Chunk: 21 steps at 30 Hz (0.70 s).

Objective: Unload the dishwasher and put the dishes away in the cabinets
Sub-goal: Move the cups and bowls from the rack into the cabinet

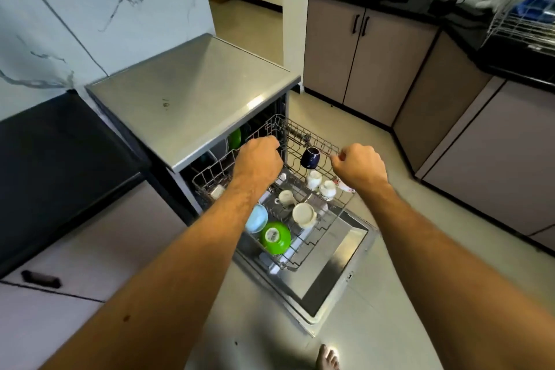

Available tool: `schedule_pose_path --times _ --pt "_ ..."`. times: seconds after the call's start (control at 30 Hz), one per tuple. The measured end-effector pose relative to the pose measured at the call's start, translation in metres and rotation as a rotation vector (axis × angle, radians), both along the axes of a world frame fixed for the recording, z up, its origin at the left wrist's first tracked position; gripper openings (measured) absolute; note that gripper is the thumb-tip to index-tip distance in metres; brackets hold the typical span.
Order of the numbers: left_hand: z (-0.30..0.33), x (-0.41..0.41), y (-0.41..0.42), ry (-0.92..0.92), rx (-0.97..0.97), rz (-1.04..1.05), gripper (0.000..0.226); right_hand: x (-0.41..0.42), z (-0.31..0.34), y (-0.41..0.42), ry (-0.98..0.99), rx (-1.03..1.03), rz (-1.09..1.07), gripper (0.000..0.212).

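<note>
A: Kitchen with pale floor tiles (375,324), beige lower cabinets (369,69) under a black counter, and a steel-topped dishwasher (192,99) standing with its door (339,267) folded flat.

B: Where are the dishes?

A: Both wire racks are pulled out. The upper wire rack (312,141) carries 1 dark blue mug (310,157) hung upside down. The lower wire rack (300,249) holds a green plastic bowl (274,237), a pale blue bowl (256,218), and several white ceramic cups (303,213), all upside down.

B: And the hands?

A: The left hand (259,159) is curled into a fist at the upper rack's near-left edge; I cannot tell from here whether its fingers are closed round the wire. The right hand (360,165) is curled too, pinching the rack's right rim with thumb and forefinger. Both forearms reach straight forward and down, wrists level, roughly parallel.

B: How will the things handle?

A: I'd judge the rack stiff and light, rolling on rails, best held by its front wire at 2 points. The ceramic cups are fragile and possibly wet and slick; take them by the body or handle, 1 at a time. The plastic bowl should be light and forgiving.
</note>
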State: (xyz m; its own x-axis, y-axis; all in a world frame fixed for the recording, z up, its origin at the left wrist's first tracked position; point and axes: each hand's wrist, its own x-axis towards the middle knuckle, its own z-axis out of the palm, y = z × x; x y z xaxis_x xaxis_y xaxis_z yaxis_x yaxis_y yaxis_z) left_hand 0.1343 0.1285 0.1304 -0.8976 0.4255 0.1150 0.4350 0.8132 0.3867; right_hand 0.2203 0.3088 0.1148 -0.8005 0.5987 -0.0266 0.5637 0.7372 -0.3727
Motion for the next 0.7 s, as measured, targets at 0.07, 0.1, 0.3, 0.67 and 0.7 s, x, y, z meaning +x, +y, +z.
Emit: schedule_pose_path --times 0.07,0.1,0.3,0.67,0.7 --pt "-0.01 0.001 0.013 -0.034 -0.026 0.012 0.029 0.0 -0.012 0.018 -0.026 -0.025 0.005 0.03" --pt "-0.015 0.003 0.019 -0.052 -0.049 0.009 0.029 0.0 -0.02 0.025 -0.038 -0.042 0.011 0.029" --pt "-0.053 -0.008 0.036 -0.177 -0.129 0.028 0.031 -0.013 -0.066 0.048 -0.104 -0.133 0.033 0.027" --pt "-0.114 -0.084 0.057 -0.29 -0.061 -0.009 0.036 -0.066 -0.111 0.069 -0.249 -0.126 0.14 0.026" --pt "-0.122 -0.085 0.058 -0.307 -0.055 -0.017 0.036 -0.069 -0.118 0.067 -0.257 -0.137 0.164 0.026"
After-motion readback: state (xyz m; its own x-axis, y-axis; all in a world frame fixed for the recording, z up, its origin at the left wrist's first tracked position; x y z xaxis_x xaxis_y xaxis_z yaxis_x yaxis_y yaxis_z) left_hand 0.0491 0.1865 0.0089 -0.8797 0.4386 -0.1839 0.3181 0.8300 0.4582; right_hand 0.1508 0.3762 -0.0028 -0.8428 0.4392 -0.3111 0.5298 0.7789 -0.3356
